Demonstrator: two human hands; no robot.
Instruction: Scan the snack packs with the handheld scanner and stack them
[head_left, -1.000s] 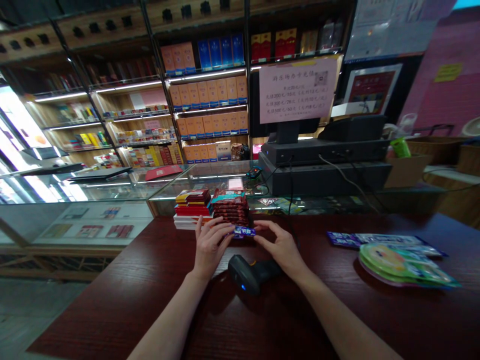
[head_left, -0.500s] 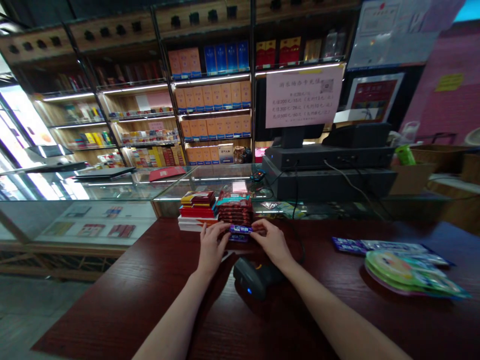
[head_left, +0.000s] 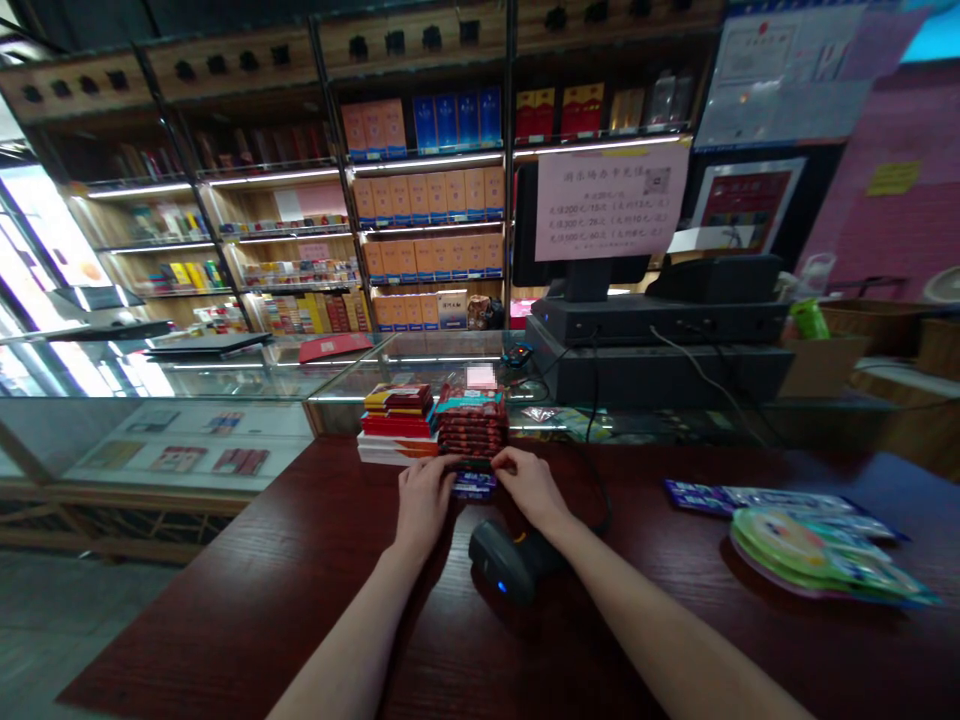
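Both hands on small purple pack at far edge of worktop (head_left: 300, 600).

Left to right: red/yellow box stack (head_left: 396, 420) sits up-left of the left fingers, dark red pack stack (head_left: 472, 418) just beyond both sets of fingertips. Left hand (head_left: 421, 500) fingers curled onto left end of the purple pack (head_left: 474, 486), right hand (head_left: 529, 487) fingers pinched on its right end; pack lies between them, against the foot of the dark red stack. Black scanner (head_left: 506, 556) just behind the right wrist. Green and blue packets (head_left: 810, 540) well right.
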